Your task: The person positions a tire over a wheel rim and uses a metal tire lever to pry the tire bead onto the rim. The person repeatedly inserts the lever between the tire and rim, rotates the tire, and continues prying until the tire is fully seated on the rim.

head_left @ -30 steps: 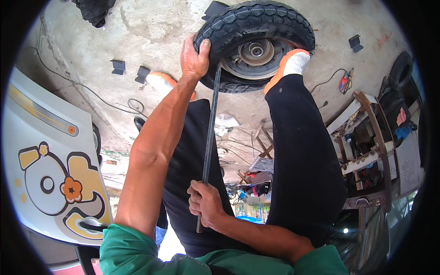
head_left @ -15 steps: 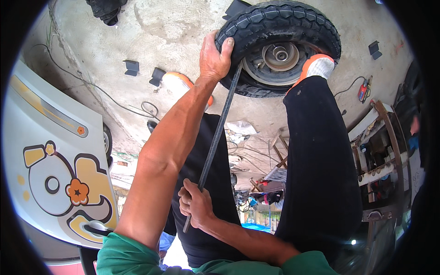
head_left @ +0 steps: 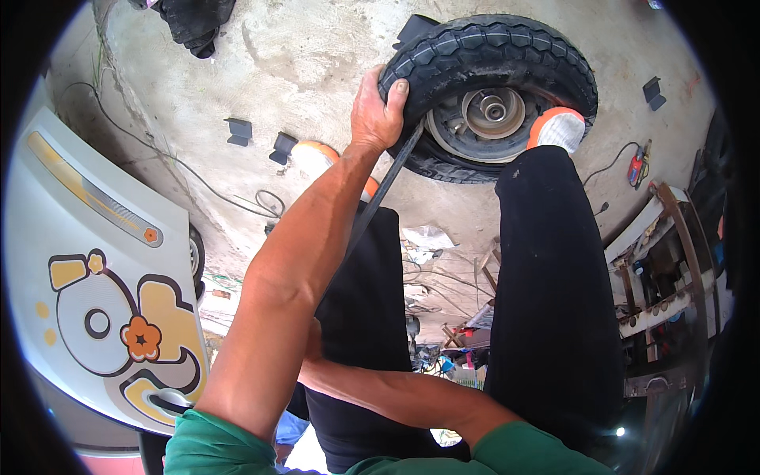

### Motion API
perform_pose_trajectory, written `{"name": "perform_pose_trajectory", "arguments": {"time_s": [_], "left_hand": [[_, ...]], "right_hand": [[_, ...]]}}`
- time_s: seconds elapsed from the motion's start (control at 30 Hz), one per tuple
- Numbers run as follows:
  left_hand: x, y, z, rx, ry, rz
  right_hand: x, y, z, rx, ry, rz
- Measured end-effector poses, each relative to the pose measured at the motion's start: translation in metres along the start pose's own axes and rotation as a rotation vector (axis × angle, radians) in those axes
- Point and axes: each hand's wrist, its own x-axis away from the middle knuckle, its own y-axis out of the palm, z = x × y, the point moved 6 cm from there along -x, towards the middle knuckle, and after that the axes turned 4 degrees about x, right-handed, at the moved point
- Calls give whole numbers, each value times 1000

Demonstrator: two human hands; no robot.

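Observation:
My left hand [head_left: 378, 111] grips the left side of a black treaded tyre [head_left: 483, 43] on a metal wheel [head_left: 494, 112], thumb on the sidewall. A long metal bar [head_left: 388, 178] enters the gap between tyre and rim just right of that hand and slants down behind my left forearm. My right hand [head_left: 312, 339] is low at the bar's near end, mostly hidden by that forearm, so its fingers cannot be seen. My right shoe [head_left: 558, 127] rests against the wheel's lower right; my left shoe [head_left: 315, 158] is left of it.
A white decorated vehicle panel [head_left: 95, 269] fills the left. Small dark brackets [head_left: 237, 131] and a cable [head_left: 174, 162] lie on the concrete floor [head_left: 285, 63]. A red tool [head_left: 636, 166] lies right of the wheel, near a metal frame [head_left: 673, 237]. Cluttered items lie beyond my legs.
The wheel and left hand appear farther right and slightly lower. The bar tilts more to the left at its near end, and my right hand has moved left, behind my left forearm.

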Motion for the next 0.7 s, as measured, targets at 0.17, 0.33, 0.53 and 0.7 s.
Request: {"name": "perform_pose_trajectory", "arguments": {"time_s": [0.17, 0.33, 0.53, 0.7], "left_hand": [[-4, 8, -1, -8, 19, -55], [-8, 5, -4, -49, 46, -76], [-3, -4, 7, -128, -143, -249], [1, -23, 24, -217, -207, -295]], "right_hand": [[1, 45, -21, -101, 58, -28], [-1, 53, -36, -106, 101, -65], [-1, 56, -61, -98, 98, -108], [21, 37, -105, -51, 107, -138]]}}
